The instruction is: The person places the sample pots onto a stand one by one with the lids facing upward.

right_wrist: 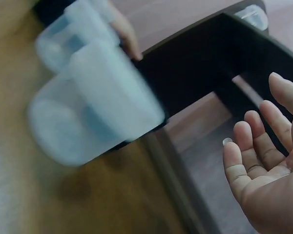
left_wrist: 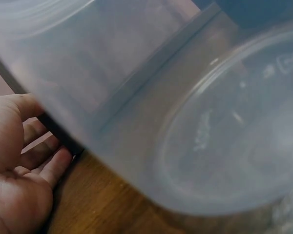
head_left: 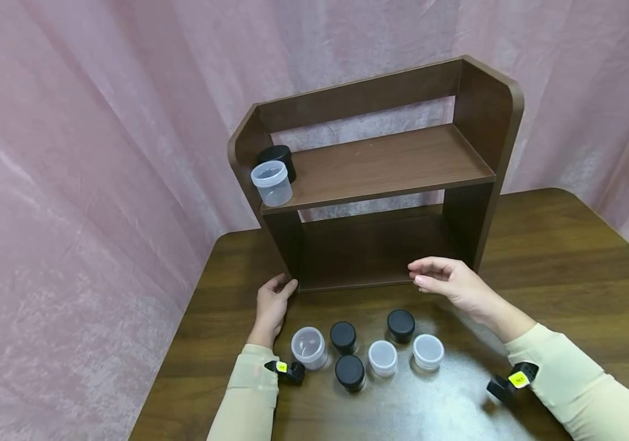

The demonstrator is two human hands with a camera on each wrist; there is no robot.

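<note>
A brown two-tier wooden shelf (head_left: pixel 380 165) stands on the table. At its lower left front corner, my left hand (head_left: pixel 272 304) touches the side panel with its thumb and fingers. That contact shows in the left wrist view too, where a clear jar (left_wrist: pixel 200 146) covers much of the picture. My right hand (head_left: pixel 452 285) hovers before the lower tier's right part, fingers loosely bent, its palm bare in the right wrist view. Below the hands stand the clear jar, three black-lidded jars (head_left: pixel 343 337) and two white-lidded jars (head_left: pixel 383 358).
On the upper tier's left end, a clear jar (head_left: pixel 272 184) stands in front of a black one (head_left: pixel 286 158). Behind the table hangs a pink curtain (head_left: pixel 99 184). Small black wrist cameras (head_left: pixel 504 387) stick out from the sleeves near the tabletop (head_left: pixel 557 245).
</note>
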